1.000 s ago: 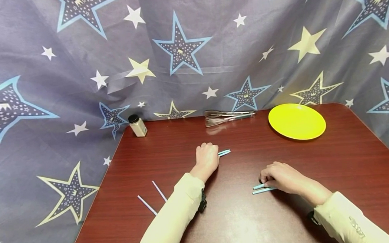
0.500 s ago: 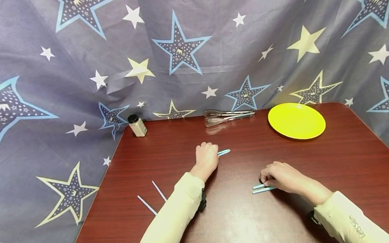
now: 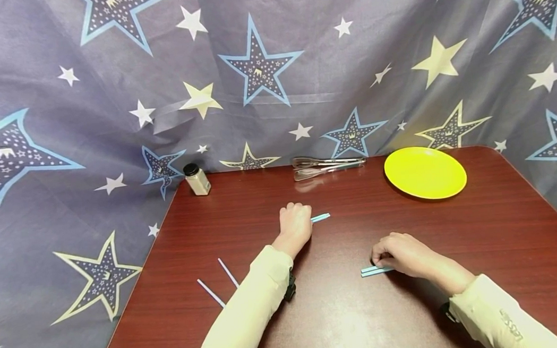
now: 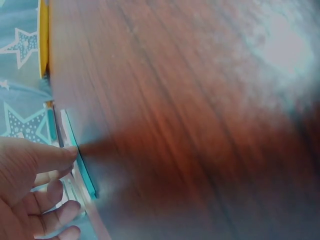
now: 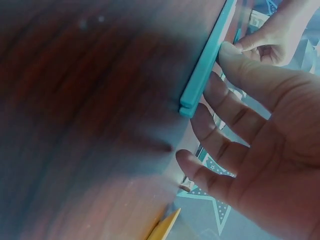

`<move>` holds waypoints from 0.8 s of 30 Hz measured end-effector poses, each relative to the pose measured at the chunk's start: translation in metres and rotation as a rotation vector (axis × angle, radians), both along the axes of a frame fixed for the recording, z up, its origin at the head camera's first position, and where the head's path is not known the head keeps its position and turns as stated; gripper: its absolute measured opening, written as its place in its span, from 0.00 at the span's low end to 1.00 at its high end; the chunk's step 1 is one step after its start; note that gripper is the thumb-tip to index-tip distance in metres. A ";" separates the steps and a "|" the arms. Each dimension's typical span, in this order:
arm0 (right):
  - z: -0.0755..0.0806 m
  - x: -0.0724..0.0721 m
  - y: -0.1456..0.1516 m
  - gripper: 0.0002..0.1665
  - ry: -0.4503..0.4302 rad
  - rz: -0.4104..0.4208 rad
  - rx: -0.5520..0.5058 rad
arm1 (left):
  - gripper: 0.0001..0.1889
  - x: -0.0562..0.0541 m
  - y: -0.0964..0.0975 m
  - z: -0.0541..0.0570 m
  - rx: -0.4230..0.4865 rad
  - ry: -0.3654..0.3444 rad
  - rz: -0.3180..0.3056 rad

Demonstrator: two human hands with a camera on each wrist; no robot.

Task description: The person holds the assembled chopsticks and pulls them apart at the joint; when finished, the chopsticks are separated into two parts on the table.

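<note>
My left hand (image 3: 295, 227) pinches a pair of light-blue chopsticks (image 3: 320, 217) mid-table; their ends stick out to its right, the rest hidden behind the hand. In the left wrist view the thumb lies against a teal chopstick (image 4: 86, 175), with the other fingers loosely bent below. Closer and to the right, my right hand (image 3: 405, 254) pinches another light-blue pair (image 3: 372, 272), whose ends point left, lying side by side. The right wrist view shows the thumb and index finger at this pair (image 5: 202, 70), other fingers spread. Two lilac sticks (image 3: 211, 293) lie partly behind the left sleeve.
A yellow plate (image 3: 425, 173) is at the back right of the brown table (image 3: 330, 320). At the back edge lies a shiny metal utensil (image 3: 328, 168) with two arms. A black-lidded shaker jar (image 3: 197, 180) stands at the back left, before a star-patterned cloth (image 3: 275, 126).
The two chopsticks at my right hand have come together, closing the gap between their ends. The left pair's ends also sit closer together. Both hands have barely moved.
</note>
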State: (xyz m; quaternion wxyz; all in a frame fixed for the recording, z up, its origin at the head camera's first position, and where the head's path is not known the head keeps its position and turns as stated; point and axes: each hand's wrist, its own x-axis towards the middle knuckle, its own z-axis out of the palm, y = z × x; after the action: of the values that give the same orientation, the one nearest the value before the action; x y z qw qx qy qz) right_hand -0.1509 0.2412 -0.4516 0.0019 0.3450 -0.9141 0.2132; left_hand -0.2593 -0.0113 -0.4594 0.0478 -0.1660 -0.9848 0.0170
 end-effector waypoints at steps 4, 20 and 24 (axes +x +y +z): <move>0.002 0.000 -0.001 0.16 -0.029 -0.001 -0.001 | 0.05 -0.001 -0.001 0.001 -0.002 0.002 0.005; 0.002 -0.002 -0.001 0.14 0.041 0.005 -0.053 | 0.12 0.013 -0.028 0.017 0.193 -0.007 0.008; 0.003 -0.004 -0.002 0.11 0.108 -0.006 -0.073 | 0.14 0.020 -0.038 0.023 0.306 -0.080 0.026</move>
State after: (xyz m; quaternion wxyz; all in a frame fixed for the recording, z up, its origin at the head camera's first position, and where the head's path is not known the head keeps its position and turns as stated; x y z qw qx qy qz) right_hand -0.1549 0.2391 -0.4483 0.0644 0.3528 -0.9053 0.2275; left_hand -0.2391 -0.0495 -0.4368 0.0328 -0.1447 -0.9791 -0.1391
